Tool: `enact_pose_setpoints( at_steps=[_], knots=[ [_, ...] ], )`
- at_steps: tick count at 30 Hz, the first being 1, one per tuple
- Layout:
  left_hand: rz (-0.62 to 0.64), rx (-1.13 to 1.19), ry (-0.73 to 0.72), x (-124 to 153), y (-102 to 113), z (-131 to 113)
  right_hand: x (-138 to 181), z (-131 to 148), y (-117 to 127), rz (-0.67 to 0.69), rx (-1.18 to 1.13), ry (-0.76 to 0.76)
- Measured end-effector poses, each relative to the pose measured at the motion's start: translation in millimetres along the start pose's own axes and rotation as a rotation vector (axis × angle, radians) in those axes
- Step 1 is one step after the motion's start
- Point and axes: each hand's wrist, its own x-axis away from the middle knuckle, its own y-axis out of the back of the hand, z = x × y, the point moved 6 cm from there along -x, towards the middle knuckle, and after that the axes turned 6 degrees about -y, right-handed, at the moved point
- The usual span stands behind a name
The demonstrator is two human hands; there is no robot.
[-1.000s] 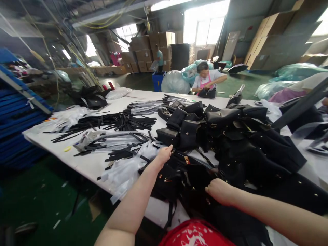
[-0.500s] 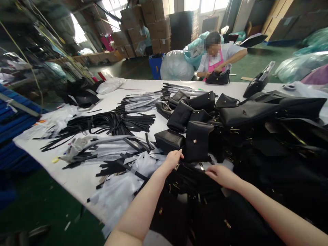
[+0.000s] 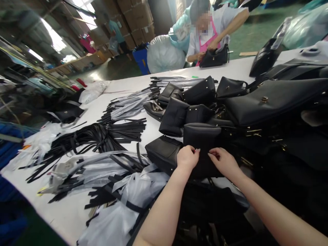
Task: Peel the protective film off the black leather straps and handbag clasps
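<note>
A black handbag (image 3: 202, 131) stands in front of me, its flap facing my hands. Against the left side of its front is my left hand (image 3: 187, 158), fingers curled and tips pinched; a tiny reddish spot shows at the tips, too small to name. My right hand (image 3: 224, 162) is at the bag's right side, thumb and fingers bent together, and whatever lies between them is hidden. The bag's gold clasp does not show. Left of it, another black bag (image 3: 164, 152) lies close to my left wrist.
More black bags (image 3: 174, 116) are heaped behind and to the right. Bundles of black straps (image 3: 102, 136) and plastic film (image 3: 133, 191) cover the left of the white table (image 3: 58, 218). Across it, a person in a pink apron (image 3: 208, 41) handles a black bag (image 3: 215, 58).
Both hands have moved up from the dark pile to the front of the standing handbag and come closer together. The view has tilted down and nearer.
</note>
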Motion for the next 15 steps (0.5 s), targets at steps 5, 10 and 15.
enact_pose_setpoints(
  at_steps=[5, 10, 15],
  knots=[
    [0.016, 0.202, 0.076, -18.6, -9.1, -0.7, 3.9, 4.5, 0.3, 0.042, -0.087, -0.009],
    [-0.002, 0.479, 0.106, -23.0, -14.6, -2.4, 14.6, 5.9, 10.7, 0.01, -0.211, -0.038],
    [0.097, 0.794, 0.166, 13.0, -9.1, 23.0, 32.4, -33.8, 18.2, 0.005, 0.039, -0.216]
  ],
)
